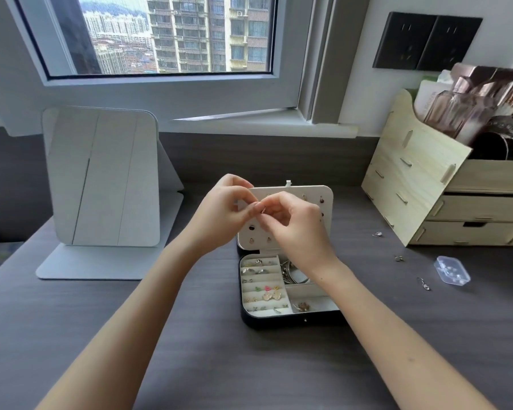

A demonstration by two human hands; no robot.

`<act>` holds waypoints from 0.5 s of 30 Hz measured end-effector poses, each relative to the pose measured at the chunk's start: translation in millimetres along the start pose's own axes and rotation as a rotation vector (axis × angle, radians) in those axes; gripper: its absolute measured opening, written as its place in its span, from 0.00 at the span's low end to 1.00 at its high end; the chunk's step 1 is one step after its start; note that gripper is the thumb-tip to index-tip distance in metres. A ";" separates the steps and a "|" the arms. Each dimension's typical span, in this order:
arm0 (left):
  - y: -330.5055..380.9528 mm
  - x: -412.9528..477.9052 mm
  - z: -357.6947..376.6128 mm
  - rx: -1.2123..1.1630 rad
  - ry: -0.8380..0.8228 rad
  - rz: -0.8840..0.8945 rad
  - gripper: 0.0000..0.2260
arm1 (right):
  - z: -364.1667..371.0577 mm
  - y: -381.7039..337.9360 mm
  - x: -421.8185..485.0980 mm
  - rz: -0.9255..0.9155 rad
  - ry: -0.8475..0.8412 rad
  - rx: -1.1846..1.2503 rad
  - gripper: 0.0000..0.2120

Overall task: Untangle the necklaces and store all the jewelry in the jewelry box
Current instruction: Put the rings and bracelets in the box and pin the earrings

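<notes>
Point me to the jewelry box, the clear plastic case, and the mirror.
jewelry box (279, 322), head view, dark front wall.
clear plastic case (452, 269), head view, lid centre.
mirror (101, 179), head view, glass middle.

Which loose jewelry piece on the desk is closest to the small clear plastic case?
The long hooked silver piece, frontmost of three, just left of the small clear plastic case; the other two pieces lie farther back.
</notes>
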State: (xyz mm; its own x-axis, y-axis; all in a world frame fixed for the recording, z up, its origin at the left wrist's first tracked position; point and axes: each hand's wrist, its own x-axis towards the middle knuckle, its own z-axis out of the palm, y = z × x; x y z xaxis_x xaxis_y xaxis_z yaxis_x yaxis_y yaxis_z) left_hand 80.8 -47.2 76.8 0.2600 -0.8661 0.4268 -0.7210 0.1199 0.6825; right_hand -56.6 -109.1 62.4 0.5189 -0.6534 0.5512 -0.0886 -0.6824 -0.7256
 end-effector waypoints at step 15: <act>3.3 -2.8 -22.2 -0.172 -0.353 -0.040 0.03 | -19.6 9.5 0.7 -0.215 -0.251 0.049 0.03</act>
State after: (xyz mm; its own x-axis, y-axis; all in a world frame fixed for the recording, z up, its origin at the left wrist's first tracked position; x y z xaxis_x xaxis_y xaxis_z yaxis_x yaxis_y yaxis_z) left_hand 92.0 -33.6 91.0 0.0273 -0.9817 0.1886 -0.5890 0.1366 0.7965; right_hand -73.8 -122.4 64.0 0.7151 -0.3908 0.5796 0.0834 -0.7755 -0.6258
